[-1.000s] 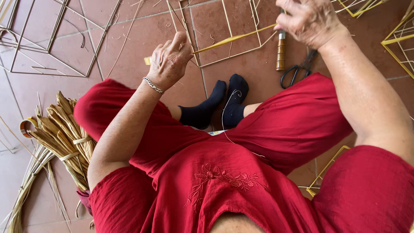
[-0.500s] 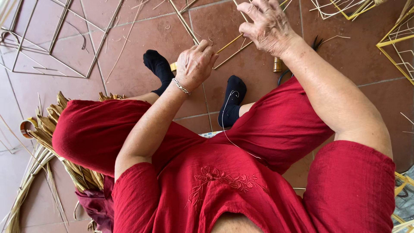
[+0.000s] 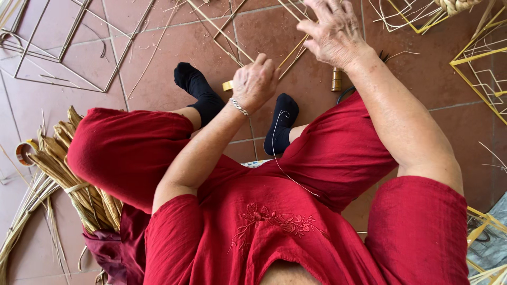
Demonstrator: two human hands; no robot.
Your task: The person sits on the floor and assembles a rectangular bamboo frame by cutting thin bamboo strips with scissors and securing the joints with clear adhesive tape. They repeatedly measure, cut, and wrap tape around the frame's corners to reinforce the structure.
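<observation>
My left hand (image 3: 256, 82), with a silver bracelet at the wrist, is closed around thin bamboo sticks of a light frame (image 3: 232, 39) held above the floor. A yellow roll of tape (image 3: 227, 85) peeks out beside its thumb. My right hand (image 3: 335, 32) is raised at the frame's upper right with fingers spread over the sticks; its palm faces away, so any grip is hidden. A thin white thread (image 3: 274, 145) hangs from near my right foot down onto my red lap.
A tied bundle of straw strips (image 3: 68, 174) and a tape roll (image 3: 24, 152) lie at the left. Grey wire frames (image 3: 63, 47) lie at the upper left and yellow frames (image 3: 478, 68) at the right. A brown cylinder (image 3: 336, 79) stands on the tiles.
My left leg has swung out so its black sock shows at the left. Both hands and the frame shifted right and closer together. The scissors are now almost hidden behind my right arm.
</observation>
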